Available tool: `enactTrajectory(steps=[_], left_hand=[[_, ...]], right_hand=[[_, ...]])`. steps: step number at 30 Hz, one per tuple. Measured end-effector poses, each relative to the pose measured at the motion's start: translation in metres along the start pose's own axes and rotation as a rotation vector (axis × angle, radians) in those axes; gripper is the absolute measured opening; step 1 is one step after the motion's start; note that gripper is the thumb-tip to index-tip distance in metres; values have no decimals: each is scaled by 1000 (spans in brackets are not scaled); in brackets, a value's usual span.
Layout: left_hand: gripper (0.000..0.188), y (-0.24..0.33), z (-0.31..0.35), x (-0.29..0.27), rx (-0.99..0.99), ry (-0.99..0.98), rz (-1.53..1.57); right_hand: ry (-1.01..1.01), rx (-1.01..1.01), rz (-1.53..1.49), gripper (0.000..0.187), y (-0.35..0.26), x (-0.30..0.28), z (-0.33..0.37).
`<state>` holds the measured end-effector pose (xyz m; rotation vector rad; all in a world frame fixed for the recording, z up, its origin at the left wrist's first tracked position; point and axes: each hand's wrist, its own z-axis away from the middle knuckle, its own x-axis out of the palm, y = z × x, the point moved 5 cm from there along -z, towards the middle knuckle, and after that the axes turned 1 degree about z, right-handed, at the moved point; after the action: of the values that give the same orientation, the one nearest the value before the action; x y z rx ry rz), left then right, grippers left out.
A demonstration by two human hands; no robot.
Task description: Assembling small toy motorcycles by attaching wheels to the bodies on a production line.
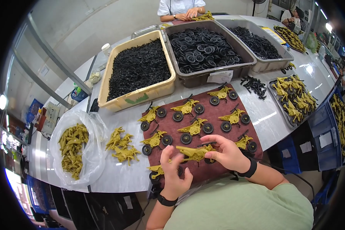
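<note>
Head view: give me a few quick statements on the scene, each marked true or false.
1. The right hand holds a yellow body. True.
2. The left hand is a tight fist. False: the left hand is open, fingers apart.
3. The plastic bag lies left of the mat. True.
4. The cream bin holds wheels. False: the wheels are in the dark bin beside it.
5. Each wrist wears a black band. True.
6. The mat is blue. False: it is maroon.

A: What's worn by L hand (pixel 175 181)?
B: Flat blk wristband (pixel 167 201), just below it.
A: R hand (pixel 230 154)?
B: Matching blk band (pixel 252 168), just below. Also pale-green cloth top (pixel 237 209), R sleeve (pixel 290 196) ending well back from hand.
</note>
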<state>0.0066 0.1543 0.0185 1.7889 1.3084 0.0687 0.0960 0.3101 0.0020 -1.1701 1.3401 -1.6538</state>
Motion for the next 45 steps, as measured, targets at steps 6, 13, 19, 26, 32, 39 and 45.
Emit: enactTrajectory(steps=[6, 13, 19, 26, 32, 39, 45], left_hand=[[45, -30, 15, 3, -483, -130, 684], [29, -22, 14, -2, -357, -16, 608], [34, -27, 20, 1, -530, 49, 685], [34, -20, 10, 3, -474, 2, 637], [26, -31, 11, 3, -645, -17, 672], [28, -83, 2, -93, -483, 140, -424], [37, -114, 8, -137, -318, -246, -1108]], right_hand=[[-86, -209, 390, 35, -18, 11, 4], [-124, -328, 517, 36, -17, 13, 3], [-93, -231, 653, 41, -23, 14, 5], [17, -273, 494, 31, -15, 8, 7], [-26, -10, 546, 22, 3, 3, -2], [121, 82, 776, 39, 9, -7, -1], [254, -328, 1102, 48, -11, 3, 6]])
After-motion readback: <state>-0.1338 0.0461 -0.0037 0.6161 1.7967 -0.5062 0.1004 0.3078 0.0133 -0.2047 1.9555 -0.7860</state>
